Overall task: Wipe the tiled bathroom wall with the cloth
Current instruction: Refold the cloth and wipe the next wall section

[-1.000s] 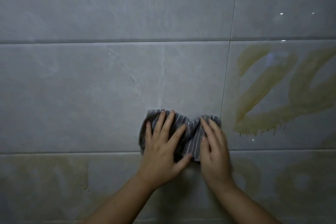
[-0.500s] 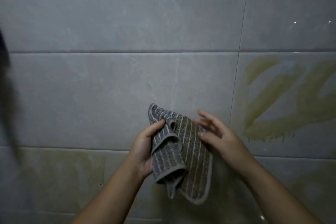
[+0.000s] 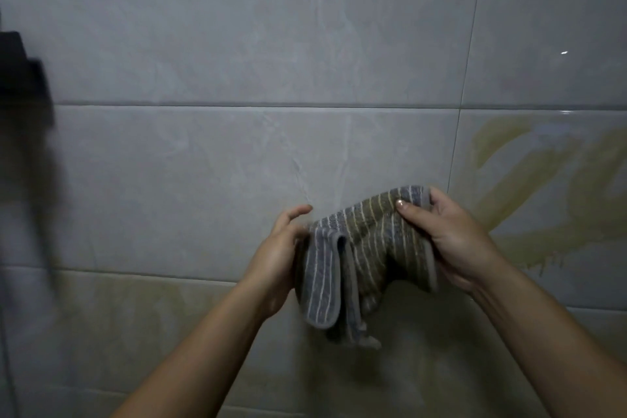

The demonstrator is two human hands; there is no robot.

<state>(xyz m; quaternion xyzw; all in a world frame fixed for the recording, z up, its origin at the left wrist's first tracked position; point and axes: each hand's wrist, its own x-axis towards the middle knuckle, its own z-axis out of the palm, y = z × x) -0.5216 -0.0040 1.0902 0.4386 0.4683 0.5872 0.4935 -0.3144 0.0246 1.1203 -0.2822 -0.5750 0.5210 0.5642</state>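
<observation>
Right hand point(image 3: 451, 241) pinching cloth point(image 3: 366, 248), left hand point(image 3: 276, 258) at its fold, grip unclear; likely refolding to a cleaner face.

Right hand point(image 3: 454, 241) pinches the cloth point(image 3: 366, 248) between thumb and fingers point(image 3: 441, 204); left hand point(image 3: 276, 254) thumb raised, fingers hidden.

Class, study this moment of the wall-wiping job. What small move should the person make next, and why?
Probably fold the cloth so its stained face turns inward. Both hands hold it off the wall: the right hand pinches its top edge, the left hand its side. The face showing is yellowed, and yellow smears streak the wall at right.
</observation>
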